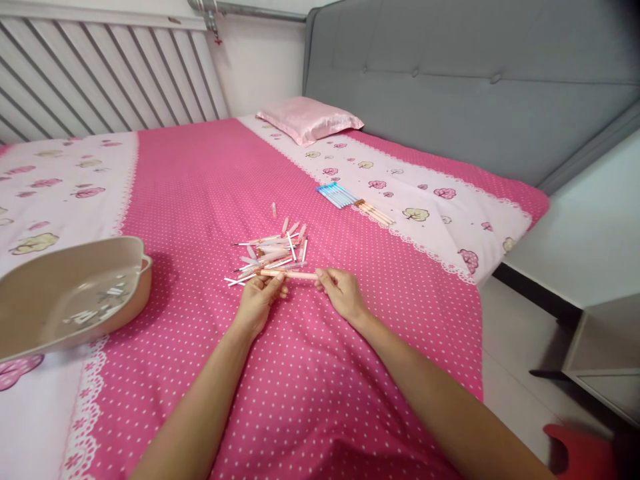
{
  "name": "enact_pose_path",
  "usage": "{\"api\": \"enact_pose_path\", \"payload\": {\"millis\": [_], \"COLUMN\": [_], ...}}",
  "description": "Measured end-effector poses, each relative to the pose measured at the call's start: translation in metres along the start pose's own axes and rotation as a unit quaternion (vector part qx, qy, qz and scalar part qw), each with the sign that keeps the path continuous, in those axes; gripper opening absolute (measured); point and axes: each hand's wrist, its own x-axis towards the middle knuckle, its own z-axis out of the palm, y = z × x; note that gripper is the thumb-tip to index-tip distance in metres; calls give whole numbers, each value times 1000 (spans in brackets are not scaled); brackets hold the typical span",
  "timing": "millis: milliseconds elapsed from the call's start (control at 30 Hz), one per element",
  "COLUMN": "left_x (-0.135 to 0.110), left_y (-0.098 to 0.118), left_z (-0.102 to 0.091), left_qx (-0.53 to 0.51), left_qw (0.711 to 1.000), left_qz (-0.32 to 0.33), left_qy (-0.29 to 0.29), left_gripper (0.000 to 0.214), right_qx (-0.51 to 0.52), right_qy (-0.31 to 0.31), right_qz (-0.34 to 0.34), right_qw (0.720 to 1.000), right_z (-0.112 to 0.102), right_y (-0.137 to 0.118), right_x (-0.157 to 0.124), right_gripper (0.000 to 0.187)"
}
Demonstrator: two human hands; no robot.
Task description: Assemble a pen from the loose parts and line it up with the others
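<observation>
Head view: the left hand's [257,301] thumb and fingers are pinching a pen [299,275] near its brownish end. The right hand's [343,292] fingertips are clamping its pink end, beside the loose pile [273,253].

Pen [297,275], one end hidden by right hand [344,291] — basin [139,293] cut off left.

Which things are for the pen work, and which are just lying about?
Part of it, I think:
pen, held by left hand and right hand
loose pen parts
blue pens
peach pens
basin with small pieces

Just there, it seems:
pink pillow
red thing, bottom right (unclear what)
</observation>
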Motion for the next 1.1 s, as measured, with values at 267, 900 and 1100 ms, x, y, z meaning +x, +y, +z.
{"api": "enact_pose_path", "payload": {"millis": [267, 900, 1100], "left_x": [1, 0, 0], "left_y": [-1, 2, 1], "left_z": [-1, 1, 0], "left_qx": [-5, -2, 2], "left_qw": [1000, 1000, 1000], "left_qz": [1, 3, 8], "left_qy": [8, 19, 18], "left_gripper": [33, 36, 35], "right_qx": [-1, 21, -11], "right_qy": [2, 1, -2], "right_qz": [20, -2, -7], "right_qw": [1000, 1000, 1000], "right_z": [-1, 1, 0], "right_y": [-1, -1, 0], "right_x": [-1, 0, 0], "right_gripper": [50, 32, 39]}}
